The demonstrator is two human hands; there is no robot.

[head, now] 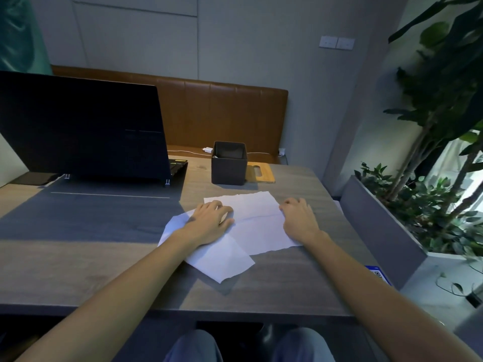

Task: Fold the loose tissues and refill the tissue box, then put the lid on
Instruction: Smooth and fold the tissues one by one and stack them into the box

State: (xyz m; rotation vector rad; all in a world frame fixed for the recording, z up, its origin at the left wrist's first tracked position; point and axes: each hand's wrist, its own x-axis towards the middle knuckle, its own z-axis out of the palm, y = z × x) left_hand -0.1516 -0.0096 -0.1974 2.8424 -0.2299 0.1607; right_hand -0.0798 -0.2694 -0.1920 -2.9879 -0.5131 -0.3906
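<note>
In the head view, two white tissues lie flat and overlapping on the counter (104,270) near the front edge. The left hand (209,222) rests on both the top tissue (258,226) and the lower tissue (222,259), its fingers (222,207) slightly bent and close together, pressing down. The right hand (299,218) is on the right edge of the top tissue, its fingers curled; I cannot tell if they pinch it. Behind the tissues stands the dark tissue box (229,165), open, with the wooden lid (262,173) lying flat just beside it. A laptop (83,126) stands to the left.
</note>
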